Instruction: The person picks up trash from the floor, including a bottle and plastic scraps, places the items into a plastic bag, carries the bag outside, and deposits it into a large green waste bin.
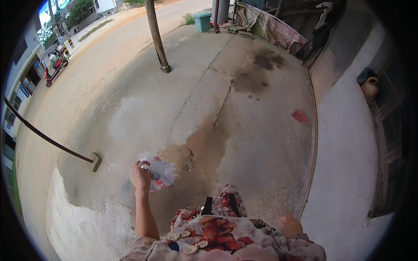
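Note:
My left hand point(140, 176) is closed around the gathered top of a thin, clear plastic bag point(163, 173) with red printing on it. The bag hangs to the right of my fingers, above the concrete; what it contains I cannot make out. My left forearm reaches forward from the lower edge. Of my right arm only a bent part point(291, 225) shows beside my flowered shirt, and the hand itself is out of sight.
A wooden post point(157, 39) stands ahead, and a thin pole on a block point(95, 162) at the left. A whitewashed wall point(344, 161) runs along the right. Far ahead is a teal bin point(202, 21). A red scrap point(299, 115) lies on the ground; a red scooter point(55, 69) stands across the road.

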The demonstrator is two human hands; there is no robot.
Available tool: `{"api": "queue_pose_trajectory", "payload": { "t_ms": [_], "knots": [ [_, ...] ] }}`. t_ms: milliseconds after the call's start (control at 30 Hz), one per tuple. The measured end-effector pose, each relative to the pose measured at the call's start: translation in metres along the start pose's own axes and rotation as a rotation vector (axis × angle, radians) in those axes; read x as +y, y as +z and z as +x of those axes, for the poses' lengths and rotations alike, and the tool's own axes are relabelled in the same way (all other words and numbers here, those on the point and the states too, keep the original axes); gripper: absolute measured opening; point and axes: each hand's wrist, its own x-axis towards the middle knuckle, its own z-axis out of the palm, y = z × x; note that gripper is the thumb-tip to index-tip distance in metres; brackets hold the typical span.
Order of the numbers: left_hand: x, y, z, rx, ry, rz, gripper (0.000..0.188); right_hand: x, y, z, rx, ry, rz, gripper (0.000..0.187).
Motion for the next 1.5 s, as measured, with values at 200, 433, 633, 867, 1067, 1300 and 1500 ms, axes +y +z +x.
{"api": "queue_pose_trajectory", "payload": {
  "t_ms": [200,433,633,867,1067,1300,1500],
  "knots": [
    [0.029,0.111,0.231,0.219,-0.231,-0.25,0.01,-0.133,-0.103,0.039,0.026,0.362,0.686,0.028],
    [0.098,0.247,0.518,0.301,-0.232,-0.522,0.008,-0.729,-0.42,0.059,0.169,-0.536,0.453,0.024],
    [0.155,0.333,0.749,0.363,-0.103,-0.419,0.01,-1.2,-0.574,-0.197,0.268,-1.773,0.321,0.025],
    [0.202,0.46,1.003,0.328,-0.334,-0.295,0.013,-1.286,-0.735,-0.018,0.293,-1.229,-0.15,0.024],
    [0.217,0.555,1.25,0.183,-0.254,-0.352,0.01,-1.15,-0.844,0.137,0.144,0.048,0.495,0.026],
    [0.219,0.67,1.517,0.203,-0.292,-0.387,0.01,-1.47,-1.019,0.181,0.158,-0.022,0.55,0.032],
    [0.278,0.742,1.731,0.247,-0.218,-0.462,0.01,-2.036,-1.272,0.002,-0.043,-1.254,0.586,0.012]
  ]
}}
